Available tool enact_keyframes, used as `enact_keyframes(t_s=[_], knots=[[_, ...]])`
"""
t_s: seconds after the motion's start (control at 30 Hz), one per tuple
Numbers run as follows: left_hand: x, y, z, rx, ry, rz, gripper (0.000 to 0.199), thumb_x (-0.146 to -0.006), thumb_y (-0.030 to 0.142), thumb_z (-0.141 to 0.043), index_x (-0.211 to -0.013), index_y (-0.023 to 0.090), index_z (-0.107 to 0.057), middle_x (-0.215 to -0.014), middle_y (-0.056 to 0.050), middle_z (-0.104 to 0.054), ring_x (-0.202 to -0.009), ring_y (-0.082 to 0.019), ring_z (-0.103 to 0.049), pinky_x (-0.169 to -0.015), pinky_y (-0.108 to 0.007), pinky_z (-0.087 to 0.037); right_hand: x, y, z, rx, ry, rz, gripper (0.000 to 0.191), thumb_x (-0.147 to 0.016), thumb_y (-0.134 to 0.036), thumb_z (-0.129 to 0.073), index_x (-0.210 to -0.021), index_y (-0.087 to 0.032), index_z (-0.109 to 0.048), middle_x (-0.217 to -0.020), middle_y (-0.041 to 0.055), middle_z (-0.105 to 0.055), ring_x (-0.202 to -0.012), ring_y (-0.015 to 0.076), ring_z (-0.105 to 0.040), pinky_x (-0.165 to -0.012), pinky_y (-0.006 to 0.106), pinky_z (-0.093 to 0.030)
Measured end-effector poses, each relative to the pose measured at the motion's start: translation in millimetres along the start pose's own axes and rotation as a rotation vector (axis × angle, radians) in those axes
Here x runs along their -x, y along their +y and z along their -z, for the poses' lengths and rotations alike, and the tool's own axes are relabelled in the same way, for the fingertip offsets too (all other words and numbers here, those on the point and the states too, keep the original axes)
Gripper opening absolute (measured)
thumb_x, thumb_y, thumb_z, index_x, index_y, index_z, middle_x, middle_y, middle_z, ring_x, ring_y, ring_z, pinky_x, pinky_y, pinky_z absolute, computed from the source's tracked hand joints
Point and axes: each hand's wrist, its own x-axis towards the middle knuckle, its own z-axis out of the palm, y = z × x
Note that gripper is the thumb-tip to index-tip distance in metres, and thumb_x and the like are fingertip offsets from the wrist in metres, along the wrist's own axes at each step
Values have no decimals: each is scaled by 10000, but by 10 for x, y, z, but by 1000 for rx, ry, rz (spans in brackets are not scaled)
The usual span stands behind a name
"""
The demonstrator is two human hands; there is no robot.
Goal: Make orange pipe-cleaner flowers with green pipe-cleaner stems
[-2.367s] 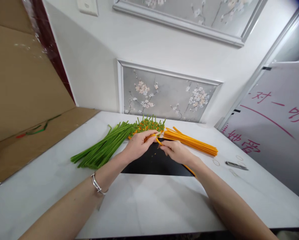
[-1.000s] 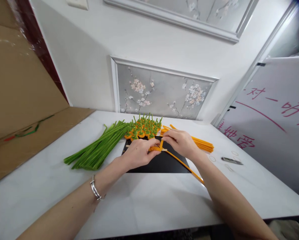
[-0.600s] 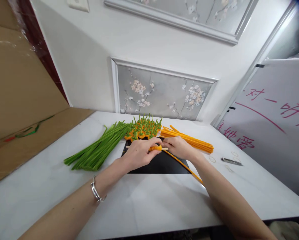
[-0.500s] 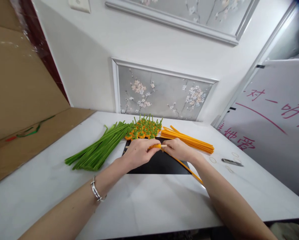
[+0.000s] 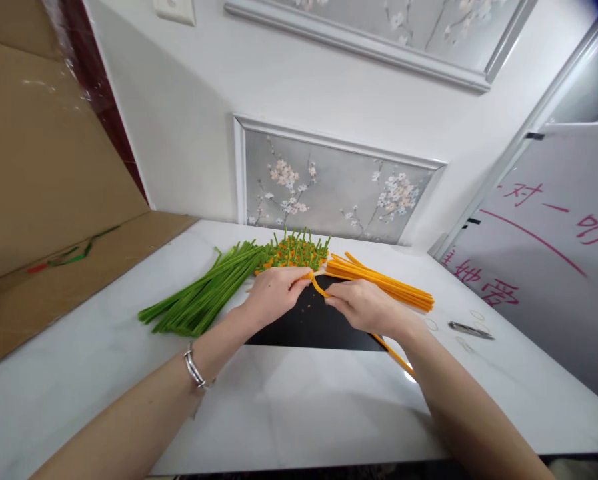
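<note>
Over the black mat (image 5: 303, 327), my left hand (image 5: 277, 292) is closed on a thin pale stick (image 5: 320, 273) with orange pipe cleaner coiled around it. Much of the coil is hidden by the fingers. My right hand (image 5: 361, 303) pinches the orange pipe cleaner (image 5: 319, 288), which curves from the coil into its fingertips. The strand's long tail (image 5: 399, 359) comes out below the right hand and runs past the mat's front corner. Behind the hands stands a cluster of small orange pieces with green stems (image 5: 299, 252).
Green pipe cleaners (image 5: 203, 293) lie in a bundle at left, orange ones (image 5: 383, 283) at right. Small nippers (image 5: 471, 330) and several thin rubber bands (image 5: 477, 315) lie further right. Cardboard (image 5: 53, 167) borders the left side; a whiteboard (image 5: 543, 220) stands at right.
My right hand has moved from the stick's end down and toward me, drawing the orange strand into a visible curve. My left hand keeps its hold. The view has shifted slightly.
</note>
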Motion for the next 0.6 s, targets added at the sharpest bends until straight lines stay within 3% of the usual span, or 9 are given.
enact_keyframes(t_s=[0.23,0.43,0.6], knots=[[7,45,11,-67,-54,2,208,-872,269,-519,-975,272,-700,-927,11,-744,-815,-188,-682,-692,-253,-459,-8,-2,36,79,144,-15,261,-963,-310,-396,-816,-201,-582,-762,30,-649,-696,151,-601,-602,253,-368],[20,78,1,-63,-74,-100,241,-885,385,-511,-950,261,-707,-807,6,-739,-669,-156,-660,-586,-234,-420,-52,68,52,-67,301,-23,218,-948,-309,-445,-884,-203,-624,-851,43,-684,-784,159,-626,-716,251,-440],[34,101,-25,-77,-100,-138,219,-883,359,-517,-919,264,-711,-851,1,-741,-725,-172,-670,-619,-241,-422,-76,138,21,-190,325,-26,207,-929,-321,-485,-855,-207,-641,-836,39,-688,-785,159,-627,-736,257,-446]])
